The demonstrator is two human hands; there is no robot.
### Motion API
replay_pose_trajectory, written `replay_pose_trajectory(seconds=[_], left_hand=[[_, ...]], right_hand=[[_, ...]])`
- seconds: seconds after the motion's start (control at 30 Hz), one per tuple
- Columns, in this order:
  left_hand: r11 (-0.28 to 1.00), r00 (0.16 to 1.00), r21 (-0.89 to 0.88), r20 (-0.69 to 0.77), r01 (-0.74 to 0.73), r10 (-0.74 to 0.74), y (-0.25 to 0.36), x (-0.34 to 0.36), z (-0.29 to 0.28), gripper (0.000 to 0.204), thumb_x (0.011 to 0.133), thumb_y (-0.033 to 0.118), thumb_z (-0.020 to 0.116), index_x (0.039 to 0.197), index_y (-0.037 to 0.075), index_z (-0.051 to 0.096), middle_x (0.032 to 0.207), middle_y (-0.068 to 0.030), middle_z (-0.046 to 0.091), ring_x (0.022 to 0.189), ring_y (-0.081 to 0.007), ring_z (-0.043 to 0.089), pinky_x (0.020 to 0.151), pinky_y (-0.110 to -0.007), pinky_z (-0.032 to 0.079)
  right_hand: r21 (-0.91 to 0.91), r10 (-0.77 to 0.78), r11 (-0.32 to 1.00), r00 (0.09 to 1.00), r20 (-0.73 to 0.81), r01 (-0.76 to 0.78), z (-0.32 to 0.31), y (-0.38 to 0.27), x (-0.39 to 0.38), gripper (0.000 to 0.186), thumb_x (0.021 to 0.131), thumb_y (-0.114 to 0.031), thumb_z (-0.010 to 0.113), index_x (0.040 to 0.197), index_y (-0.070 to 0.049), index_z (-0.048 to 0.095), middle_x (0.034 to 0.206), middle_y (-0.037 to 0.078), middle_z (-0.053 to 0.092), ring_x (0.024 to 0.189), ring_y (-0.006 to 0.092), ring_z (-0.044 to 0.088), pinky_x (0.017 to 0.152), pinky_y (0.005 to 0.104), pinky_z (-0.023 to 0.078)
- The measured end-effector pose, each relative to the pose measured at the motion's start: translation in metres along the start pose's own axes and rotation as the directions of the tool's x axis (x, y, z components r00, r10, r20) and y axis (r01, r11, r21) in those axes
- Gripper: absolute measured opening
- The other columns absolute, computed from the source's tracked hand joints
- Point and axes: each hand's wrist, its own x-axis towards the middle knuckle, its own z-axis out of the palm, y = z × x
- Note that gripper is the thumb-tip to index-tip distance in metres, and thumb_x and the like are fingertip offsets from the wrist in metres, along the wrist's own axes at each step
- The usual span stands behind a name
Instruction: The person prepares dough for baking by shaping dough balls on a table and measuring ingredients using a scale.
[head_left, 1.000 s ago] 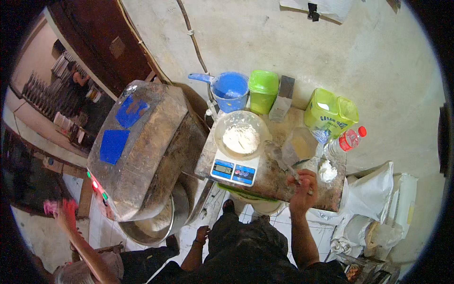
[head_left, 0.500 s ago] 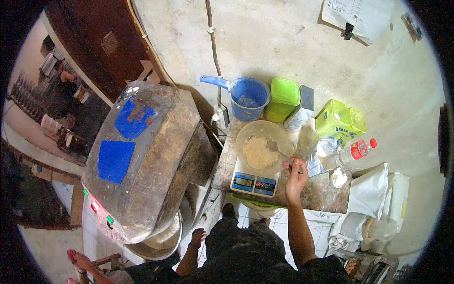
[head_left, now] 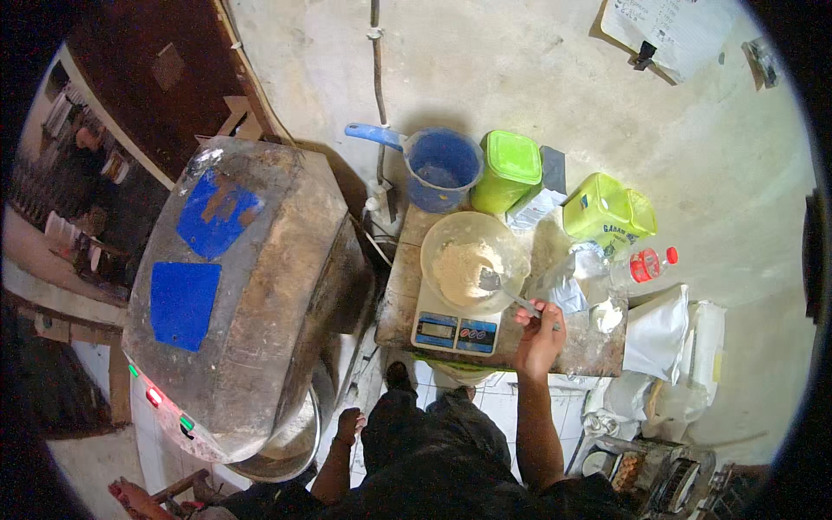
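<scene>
Within a second, brought grey metal spoon [head_left: 518, 299], pinched in right hand [head_left: 539, 340], into translucent round bowl [head_left: 472, 224] of pale powder [head_left: 459, 270]; with unclear hold in curled left hand [head_left: 350, 425]; backed by blue plastic dipper [head_left: 440, 196], green tub [head_left: 505, 173].

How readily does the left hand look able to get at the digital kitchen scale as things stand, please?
Probably yes: the left hand hangs low, apparently empty, and nothing seems to block the front of the digital kitchen scale, though the translucent bowl covers its rear.
</scene>
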Motion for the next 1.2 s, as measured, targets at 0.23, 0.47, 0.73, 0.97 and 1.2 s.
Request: replay_pose_trajectory(seconds=[0.23,0.47,0.73,0.97,1.2], left_hand=[[0.992,0.997,0.108,-0.024,0.07,-0.068,-0.003,0.005,0.006,0.011,0.08,0.025,0.057,0.079,0.016,0.05,0.068,0.003,0.046,0.055,-0.0078,0.047,0.043,-0.021,0.031],[0.996,0.998,0.081,0.033,0.044,-0.047,-0.012,0.013,0.007,0.021,0.082,0.029,0.056,0.096,0.013,0.054,0.084,-0.0013,0.056,0.067,-0.0123,0.054,0.051,-0.025,0.04],[0.986,0.996,0.159,-0.077,0.049,-0.037,-0.033,0.01,0.041,0.024,0.083,0.028,0.055,0.103,0.015,0.053,0.091,-0.0016,0.059,0.078,-0.0141,0.058,0.057,-0.026,0.041],[0.994,0.994,0.106,-0.1,-0.029,0.04,-0.089,-0.001,0.065,0.035,0.08,0.035,0.059,0.105,0.012,0.053,0.095,-0.0074,0.059,0.081,-0.0183,0.058,0.064,-0.035,0.046],[0.881,0.912,0.235,0.124,-0.411,0.392,-0.14,-0.016,0.064,0.022,0.08,0.021,0.06,0.096,0.005,0.058,0.095,-0.0083,0.059,0.087,-0.0205,0.057,0.074,-0.034,0.048]], right_hand=[[0.212,0.045,0.977,0.99,-0.132,-0.016,-0.01,-0.062,-0.014,0.021,0.093,-0.024,0.045,0.09,-0.004,0.05,0.09,0.01,0.055,0.064,0.0152,0.056,0.056,0.0232,0.048],[0.206,-0.177,0.955,0.968,-0.176,0.212,-0.057,-0.118,0.007,0.019,0.091,-0.025,0.049,0.088,-0.006,0.05,0.093,0.006,0.054,0.072,0.0128,0.052,0.063,0.0229,0.046],[-0.179,-0.309,0.932,0.949,0.063,0.315,-0.104,-0.096,0.031,0.023,0.094,-0.022,0.044,0.091,0.0,0.05,0.098,0.01,0.053,0.075,0.0161,0.055,0.069,0.0288,0.048],[-0.082,-0.154,0.982,0.97,0.187,0.172,-0.111,-0.096,0.047,0.025,0.093,-0.024,0.046,0.091,0.0,0.052,0.1,0.01,0.053,0.078,0.0169,0.057,0.072,0.0297,0.049],[0.213,-0.021,0.977,0.991,0.134,-0.008,-0.124,-0.087,0.065,0.021,0.093,-0.022,0.045,0.091,-0.002,0.053,0.099,0.01,0.057,0.075,0.0178,0.061,0.07,0.0285,0.052]])
